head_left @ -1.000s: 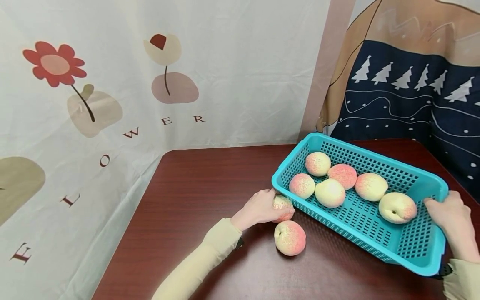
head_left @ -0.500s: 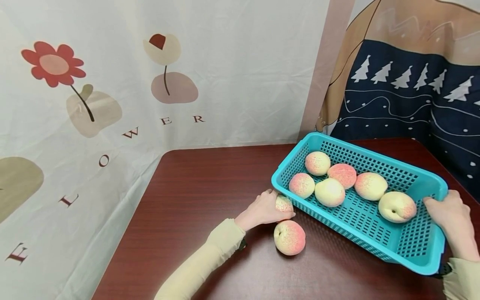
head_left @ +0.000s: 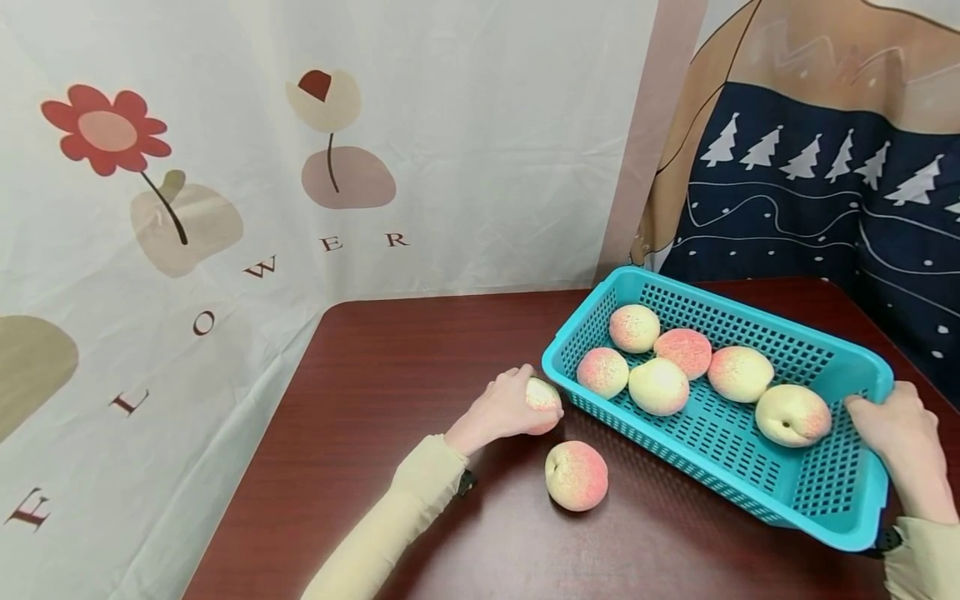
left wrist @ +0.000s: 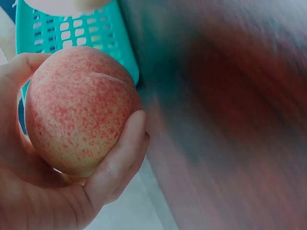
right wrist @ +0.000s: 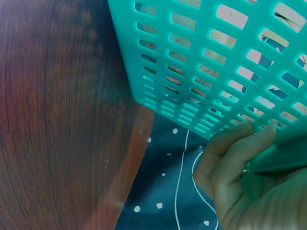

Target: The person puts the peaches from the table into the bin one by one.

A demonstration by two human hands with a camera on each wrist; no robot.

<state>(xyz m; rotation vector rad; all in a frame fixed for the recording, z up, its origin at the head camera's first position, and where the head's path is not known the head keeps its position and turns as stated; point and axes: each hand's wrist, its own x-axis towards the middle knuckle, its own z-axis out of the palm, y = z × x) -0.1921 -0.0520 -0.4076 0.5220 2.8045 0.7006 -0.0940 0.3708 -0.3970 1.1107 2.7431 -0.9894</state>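
A red-and-cream peach [head_left: 544, 398] sits in my left hand [head_left: 501, 408], just left of the basket's near-left corner. In the left wrist view, thumb and fingers curl round the speckled peach [left wrist: 81, 110]. Below it on the table lies a second peach [head_left: 576, 476], touched by neither hand. My right hand [head_left: 900, 429] grips the right end of the turquoise plastic basket [head_left: 862, 508], thumb over the rim. From the right wrist view, fingers of the right hand [right wrist: 235, 165] press against the basket's slotted outer wall [right wrist: 192, 86]. Several peaches [head_left: 658, 386] lie inside, mostly toward its left end.
The basket stands aslant on the dark red-brown table [head_left: 405, 358], at its right side. Behind the table hangs a pale curtain [head_left: 480, 150] with printed flowers and letters. A navy cloth [head_left: 810, 208] with white trees hangs at the back right.
My left hand has drawn the peach left and slightly up, away from the basket's edge and from the other peach. The right hand and basket have stayed in place.
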